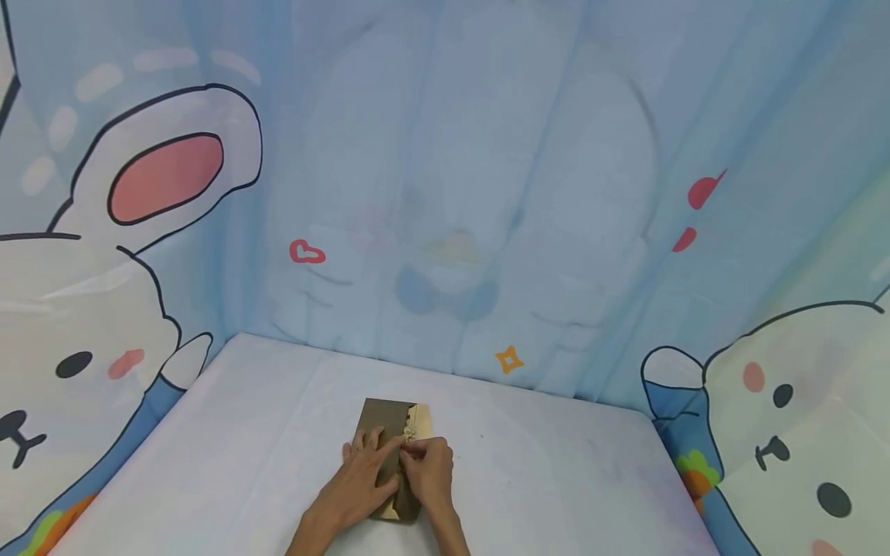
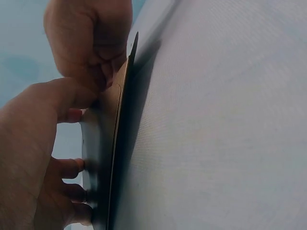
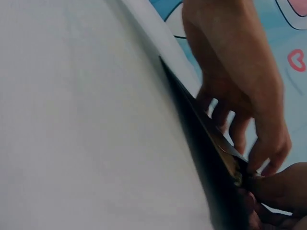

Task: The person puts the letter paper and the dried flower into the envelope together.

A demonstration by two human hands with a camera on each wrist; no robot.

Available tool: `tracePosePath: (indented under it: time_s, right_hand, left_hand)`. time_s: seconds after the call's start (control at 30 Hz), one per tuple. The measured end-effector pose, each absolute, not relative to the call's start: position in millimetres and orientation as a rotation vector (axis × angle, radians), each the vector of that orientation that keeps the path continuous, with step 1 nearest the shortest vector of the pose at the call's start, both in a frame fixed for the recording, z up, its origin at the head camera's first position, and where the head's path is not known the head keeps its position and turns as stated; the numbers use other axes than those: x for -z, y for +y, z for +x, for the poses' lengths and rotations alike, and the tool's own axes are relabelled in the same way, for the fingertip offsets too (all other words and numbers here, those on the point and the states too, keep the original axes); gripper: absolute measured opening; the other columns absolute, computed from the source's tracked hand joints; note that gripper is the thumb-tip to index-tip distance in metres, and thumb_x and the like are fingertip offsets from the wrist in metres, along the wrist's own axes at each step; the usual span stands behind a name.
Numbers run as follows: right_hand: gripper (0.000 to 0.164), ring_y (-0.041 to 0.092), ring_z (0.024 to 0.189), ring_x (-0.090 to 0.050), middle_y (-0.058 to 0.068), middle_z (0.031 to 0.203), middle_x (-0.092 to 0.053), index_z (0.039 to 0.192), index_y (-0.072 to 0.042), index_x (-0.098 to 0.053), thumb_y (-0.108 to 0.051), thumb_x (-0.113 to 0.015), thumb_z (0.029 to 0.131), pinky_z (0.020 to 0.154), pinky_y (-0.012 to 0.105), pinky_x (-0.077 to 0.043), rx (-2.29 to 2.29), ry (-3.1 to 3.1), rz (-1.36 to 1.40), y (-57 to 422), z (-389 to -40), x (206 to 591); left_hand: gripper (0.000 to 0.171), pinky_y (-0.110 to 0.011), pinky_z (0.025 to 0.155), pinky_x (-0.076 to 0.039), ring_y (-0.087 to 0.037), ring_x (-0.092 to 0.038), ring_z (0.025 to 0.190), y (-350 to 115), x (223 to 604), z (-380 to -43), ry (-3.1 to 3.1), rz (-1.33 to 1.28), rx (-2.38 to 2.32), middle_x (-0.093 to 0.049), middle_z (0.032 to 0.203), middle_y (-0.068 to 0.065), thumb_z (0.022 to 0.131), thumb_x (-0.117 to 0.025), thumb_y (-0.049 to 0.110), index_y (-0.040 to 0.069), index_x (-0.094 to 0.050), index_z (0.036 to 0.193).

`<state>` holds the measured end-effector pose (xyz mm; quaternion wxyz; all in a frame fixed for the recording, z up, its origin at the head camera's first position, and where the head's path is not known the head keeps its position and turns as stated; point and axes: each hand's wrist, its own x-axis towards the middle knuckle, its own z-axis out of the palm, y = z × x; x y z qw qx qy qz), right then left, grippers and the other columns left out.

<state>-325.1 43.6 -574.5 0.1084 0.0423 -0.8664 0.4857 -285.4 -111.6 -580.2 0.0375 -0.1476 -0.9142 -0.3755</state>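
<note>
A thin, flat brown card-like piece (image 1: 378, 413) lies on the white table, with a cream-gold part (image 1: 421, 421) showing along its right side; whether it is an envelope or a folder I cannot tell. My left hand (image 1: 351, 483) rests on it with the fingers spread, fingertips on its surface in the left wrist view. At its middle, my right hand (image 1: 431, 471) pinches the edge where brown meets gold, close by the left index finger. The pinched spot is mostly hidden by the fingers. In the right wrist view the thin edge (image 3: 211, 134) stands slightly off the table.
The white tabletop (image 1: 556, 471) spreads around the piece. Behind it hangs a light blue curtain (image 1: 459, 154) printed with cartoon rabbits, which also closes in the left and right sides.
</note>
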Motion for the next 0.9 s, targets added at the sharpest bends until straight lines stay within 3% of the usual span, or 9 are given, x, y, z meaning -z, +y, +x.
tracePosePath:
  time_s: [0.17, 0.3, 0.63, 0.9]
  right_hand:
    - [0.02, 0.01, 0.065, -0.069, 0.011, 0.079, -0.078, 0.104, 0.006, -0.082, 0.011, -0.084, 0.085, 0.057, 0.016, -0.056, -1.567, -2.554, 0.203, 55.4, -327.4, 573.6]
    - [0.031, 0.005, 0.061, -0.063, 0.006, 0.074, -0.075, 0.112, 0.007, -0.082, 0.011, -0.085, 0.081, 0.055, 0.016, -0.052, -1.48, -2.588, 0.259, 56.5, -331.2, 577.1]
    - [0.028, 0.003, 0.052, -0.046, -0.005, 0.058, -0.061, 0.097, -0.003, -0.087, 0.011, -0.082, 0.073, 0.051, 0.021, -0.038, -1.259, -2.615, 0.251, 53.0, -330.8, 589.5]
    - [0.033, 0.0, 0.048, -0.047, -0.01, 0.057, -0.06, 0.109, 0.002, -0.084, 0.004, -0.084, 0.077, 0.043, 0.016, -0.039, -1.288, -2.583, 0.363, 68.4, -326.6, 594.6]
  left_hand:
    - [0.061, -0.085, 0.124, -0.019, -0.067, -0.024, 0.159, -112.5, 576.9, -284.7, -2.829, -0.422, 1.123, -0.037, 0.171, -0.029, 0.104, -0.07, 0.03, 0.025, -0.052, 0.162]
    - [0.06, -0.085, 0.125, -0.018, -0.069, -0.022, 0.159, -113.0, 578.6, -286.0, -2.818, -0.415, 1.132, -0.036, 0.172, -0.03, 0.103, -0.068, 0.028, 0.027, -0.052, 0.161]
    - [0.06, -0.088, 0.12, -0.022, -0.064, -0.028, 0.159, -108.4, 583.2, -282.0, -2.81, -0.474, 1.162, -0.039, 0.17, -0.029, 0.102, -0.067, 0.027, 0.029, -0.052, 0.16]
    - [0.066, -0.092, 0.117, -0.017, -0.072, -0.024, 0.156, -116.0, 586.9, -276.7, -2.817, -0.477, 1.208, -0.037, 0.17, -0.032, 0.101, -0.074, 0.024, 0.03, -0.051, 0.162]
